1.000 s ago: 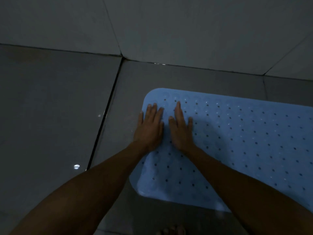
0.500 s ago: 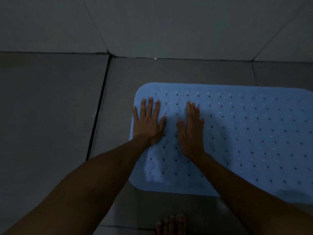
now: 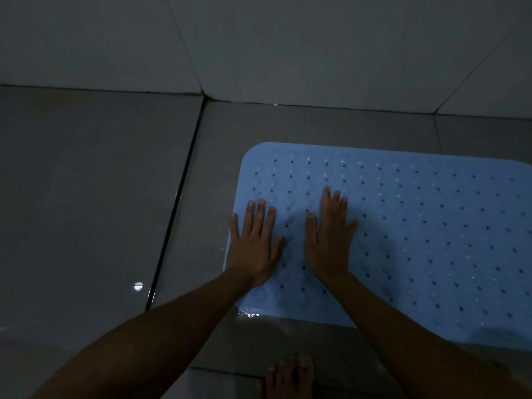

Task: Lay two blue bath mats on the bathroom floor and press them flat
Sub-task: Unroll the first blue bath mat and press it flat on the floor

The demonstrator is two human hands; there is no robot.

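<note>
One light blue bath mat (image 3: 417, 226), dotted with small holes, lies flat on the grey tiled floor (image 3: 86, 197) and runs off the right edge of the view. My left hand (image 3: 253, 246) rests palm down on the mat's left edge, fingers spread. Palm down beside it, my right hand (image 3: 328, 240) lies a little further in on the mat. Neither hand holds anything. No second mat is in view.
The pale tiled wall (image 3: 288, 47) rises just beyond the mat. A dark grout line (image 3: 172, 211) runs down the floor left of the mat. Water glistens at the mat's near edge (image 3: 253, 315). Toes of a bare foot (image 3: 290, 375) show at the bottom.
Both hands have slid apart and toward the mat's near-left part, staying flat on it. The view has shifted left, so the mat sits further right in frame.
</note>
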